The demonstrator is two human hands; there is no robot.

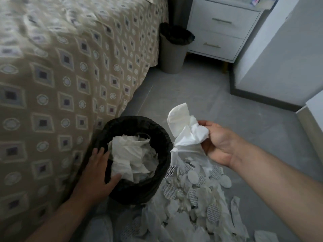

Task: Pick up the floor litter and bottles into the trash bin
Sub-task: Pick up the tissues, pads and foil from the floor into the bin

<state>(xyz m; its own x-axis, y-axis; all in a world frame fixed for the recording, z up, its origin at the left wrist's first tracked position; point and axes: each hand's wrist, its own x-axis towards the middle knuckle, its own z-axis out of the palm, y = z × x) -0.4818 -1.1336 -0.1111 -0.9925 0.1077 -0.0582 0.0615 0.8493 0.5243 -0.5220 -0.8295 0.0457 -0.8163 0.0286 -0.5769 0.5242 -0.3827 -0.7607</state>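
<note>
- the right grip (222, 142) pinches 1 crumpled tissue wad (185, 126) between thumb and curled fingers, held in the air.
- the black-lined trash bin (164, 142) lies to the left of and below that wad. the wad hangs just beside the bin's right rim, not yet over the opening, so the drop likely needs a short shift left.
- the wad's long axis runs roughly up and down.
- the left grip (97, 170) is spread flat on the bin's near-left rim, thumb against the tissues (129, 154) inside. it is the nearer one to the bin.
- the litter pile (192, 193) on the floor (201, 95) sits under the right forearm, touching the bin's base.
- counts: 2 bins, the second bin (172, 56) well apart by the bed (61, 75); 1 wad in hand; paper scraps and round foil discs too many to count; 0 bottles in view.
</note>
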